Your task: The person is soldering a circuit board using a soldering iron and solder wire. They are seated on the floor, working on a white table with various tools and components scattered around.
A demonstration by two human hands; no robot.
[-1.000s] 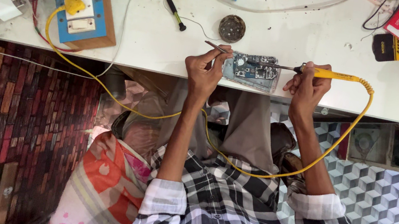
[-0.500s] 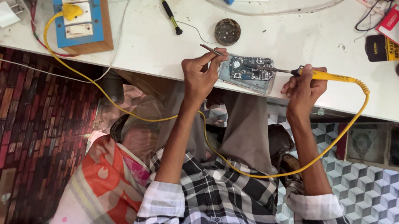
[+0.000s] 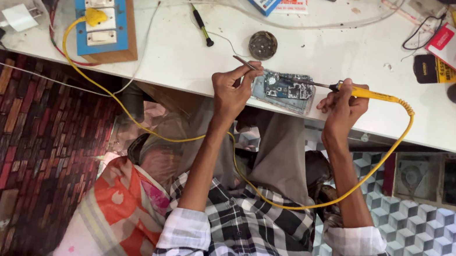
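Head view: white surface [image 3: 179, 51] w/ blue switchboard [image 3: 103, 3] at far left; opened phone [image 3: 285, 88] lies at near edge, btwn both hands; board bare, so work looks midway, closing-up left; right hand [image 3: 343, 105] grip clamped on yellow iron [image 3: 370, 94], tip on phone; left hand [image 3: 234, 88] fingers pinched on tweezers [image 3: 243, 62], just left of phone.

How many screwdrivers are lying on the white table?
1 that I can make out: a small screwdriver with a black and green handle lies on the white table, between the blue switchboard and the round tin. The clutter along the far edge may hide others.
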